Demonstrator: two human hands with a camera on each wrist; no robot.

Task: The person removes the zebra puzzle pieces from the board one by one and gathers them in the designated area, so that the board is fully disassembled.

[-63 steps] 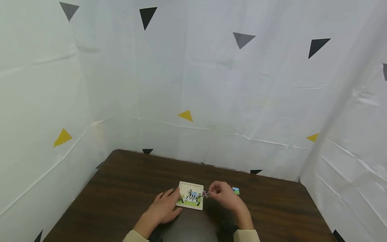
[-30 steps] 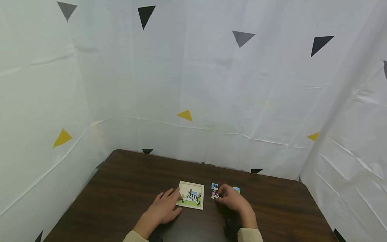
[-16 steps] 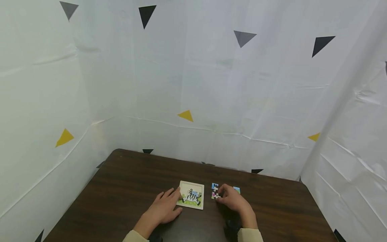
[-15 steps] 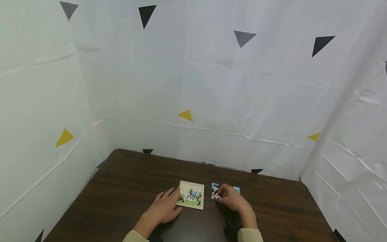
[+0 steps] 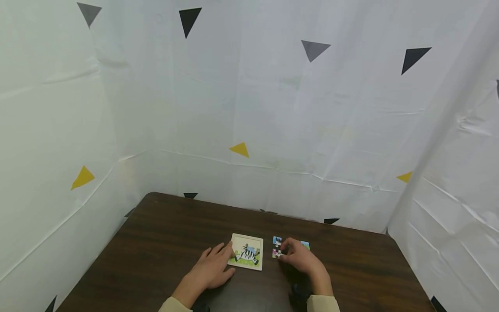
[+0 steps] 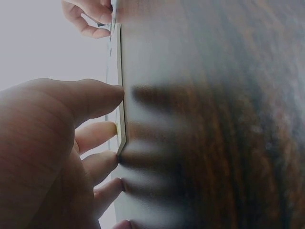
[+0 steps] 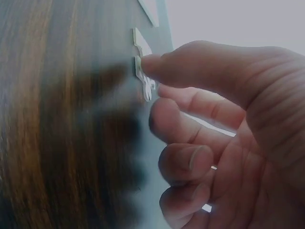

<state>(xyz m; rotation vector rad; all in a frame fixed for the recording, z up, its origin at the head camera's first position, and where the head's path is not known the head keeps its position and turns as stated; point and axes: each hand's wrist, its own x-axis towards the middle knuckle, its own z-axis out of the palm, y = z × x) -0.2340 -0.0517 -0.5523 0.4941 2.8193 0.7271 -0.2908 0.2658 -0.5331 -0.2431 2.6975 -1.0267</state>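
Note:
A pale square puzzle tray [image 5: 247, 237] with a partly filled zebra picture lies on the table. My left hand [image 5: 212, 266] rests at its left side, fingers spread, one fingertip [image 6: 112, 130] on the tray's edge. To the tray's right, my right hand [image 5: 299, 255] pinches a small pink-and-white puzzle piece [image 5: 276, 253] low at the tabletop between thumb and forefinger. The thumb [image 7: 155, 67] overlaps that piece in the right wrist view. Just behind it lies another puzzle piece [image 5: 277, 241], blue with black and white.
A blue-and-green puzzle piece [image 5: 305, 245] lies beyond the right hand, partly hidden by it. The dark wood-grain table [image 5: 187, 225] runs back to a white curtain [image 5: 273, 108] printed with triangles, which also hangs at both sides.
My right hand carried the pinched puzzle piece rightward from the tray's right edge to beside another piece. Lately that piece has shifted slightly toward me. The left hand and tray stay put.

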